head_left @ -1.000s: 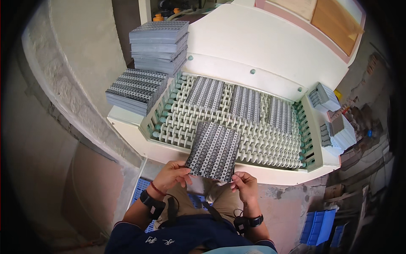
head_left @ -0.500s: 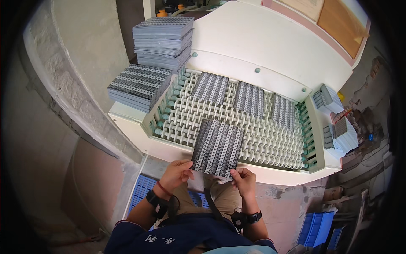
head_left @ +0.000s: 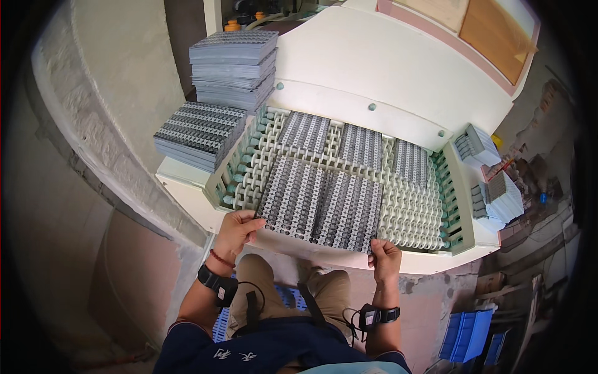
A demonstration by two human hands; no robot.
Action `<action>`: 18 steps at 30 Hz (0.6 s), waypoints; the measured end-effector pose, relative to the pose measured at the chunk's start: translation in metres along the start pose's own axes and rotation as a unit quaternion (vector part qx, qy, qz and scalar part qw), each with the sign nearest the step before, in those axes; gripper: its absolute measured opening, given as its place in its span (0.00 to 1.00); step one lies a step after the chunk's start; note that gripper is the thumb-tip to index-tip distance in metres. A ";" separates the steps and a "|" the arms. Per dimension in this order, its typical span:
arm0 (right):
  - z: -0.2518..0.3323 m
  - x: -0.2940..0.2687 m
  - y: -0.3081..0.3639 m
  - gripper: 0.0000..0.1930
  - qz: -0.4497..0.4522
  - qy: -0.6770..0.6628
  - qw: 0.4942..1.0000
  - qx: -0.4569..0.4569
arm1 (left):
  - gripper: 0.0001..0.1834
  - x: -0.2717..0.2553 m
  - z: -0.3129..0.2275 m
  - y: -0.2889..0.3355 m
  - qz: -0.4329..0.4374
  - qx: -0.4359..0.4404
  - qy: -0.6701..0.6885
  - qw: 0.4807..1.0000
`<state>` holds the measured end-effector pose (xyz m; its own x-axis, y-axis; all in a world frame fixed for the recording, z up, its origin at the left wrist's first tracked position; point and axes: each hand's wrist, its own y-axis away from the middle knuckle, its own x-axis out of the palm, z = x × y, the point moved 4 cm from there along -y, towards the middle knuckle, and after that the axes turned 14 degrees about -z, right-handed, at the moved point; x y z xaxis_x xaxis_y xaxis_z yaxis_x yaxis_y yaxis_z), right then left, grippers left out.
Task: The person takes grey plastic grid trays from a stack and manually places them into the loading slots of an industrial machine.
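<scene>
Two dark circuit board panels printed with rows of pale patterns lie side by side at the front of a roller conveyor (head_left: pixel 411 229). My left hand (head_left: pixel 235 232) pinches the near left corner of the left panel (head_left: pixel 290 196). At the near right corner of the right panel (head_left: pixel 350 212), my right hand (head_left: pixel 385 257) has thumb and fingers closed on the edge. The panels' inner edges meet or slightly overlap; I cannot tell which. Farther in, three similar panels rest on the rollers: a left one (head_left: pixel 304 131), a middle one (head_left: pixel 360 146) and a right one (head_left: pixel 411 163).
A low stack of panels (head_left: pixel 200 129) sits on the machine's left ledge, with a taller stack (head_left: pixel 233 71) behind it. Small racks of pale boards (head_left: pixel 477 145) stand along the right ledge. The white machine cover (head_left: pixel 398 68) rises behind the rollers. Blue bins (head_left: pixel 464 336) are at lower right.
Half a second ago both hands held what looked like a single panel close to me. Now two panels are spread side by side, and my hands have moved apart.
</scene>
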<state>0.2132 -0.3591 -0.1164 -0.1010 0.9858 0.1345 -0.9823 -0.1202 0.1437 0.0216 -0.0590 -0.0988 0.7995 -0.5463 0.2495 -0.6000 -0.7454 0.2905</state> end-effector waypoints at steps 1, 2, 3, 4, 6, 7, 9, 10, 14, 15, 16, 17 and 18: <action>0.003 -0.002 -0.009 0.09 0.002 0.039 0.999 -0.016 | 0.05 -0.005 -0.008 -0.006 0.001 0.013 -0.029 0.999; 0.008 -0.003 -0.016 0.09 -0.016 0.100 0.994 -0.030 | 0.07 -0.010 -0.013 -0.013 -0.007 0.019 -0.048 0.999; 0.015 -0.004 -0.022 0.10 -0.036 0.160 0.985 -0.048 | 0.07 -0.014 -0.014 -0.017 -0.006 0.022 -0.048 0.999; 0.020 -0.010 -0.025 0.10 -0.060 0.224 0.966 -0.113 | 0.08 -0.016 -0.017 -0.021 -0.007 0.070 -0.119 0.990; 0.029 -0.028 -0.032 0.10 -0.102 0.281 0.938 -0.175 | 0.13 -0.015 -0.027 -0.020 -0.039 0.145 -0.298 0.943; 0.027 -0.043 -0.040 0.09 -0.111 0.241 0.954 -0.137 | 0.13 -0.012 -0.028 -0.013 -0.037 0.141 -0.300 0.943; 0.030 -0.070 -0.050 0.08 -0.134 0.151 0.976 -0.083 | 0.17 -0.003 -0.044 0.004 -0.164 0.348 -0.552 0.739; 0.034 -0.085 -0.056 0.08 -0.149 0.154 0.972 -0.090 | 0.17 0.000 -0.041 0.004 -0.162 0.348 -0.550 0.741; 0.042 -0.133 -0.079 0.09 -0.210 0.285 0.917 -0.187 | 0.23 0.031 -0.038 0.016 -0.085 0.561 -0.495 0.658; 0.052 -0.129 -0.079 0.10 -0.219 0.344 0.878 -0.251 | 0.25 0.040 -0.035 0.017 -0.036 0.598 -0.495 0.630; 0.055 -0.128 -0.077 0.10 -0.222 0.344 0.876 -0.252 | 0.25 0.042 -0.029 0.013 -0.005 0.586 -0.481 0.652; 0.059 -0.125 -0.070 0.09 -0.265 0.407 0.826 -0.286 | 0.25 0.044 -0.024 0.010 -0.003 0.588 -0.477 0.653; 0.068 -0.114 -0.060 0.09 -0.304 0.466 0.768 -0.317 | 0.25 0.045 -0.018 0.005 -0.001 0.580 -0.488 0.652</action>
<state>0.2940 -0.4727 -0.0742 0.6273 0.5296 -0.5711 -0.7426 0.1855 -0.6436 0.0541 -0.0802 -0.0692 0.7766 -0.1063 -0.6209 -0.6270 -0.2252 -0.7457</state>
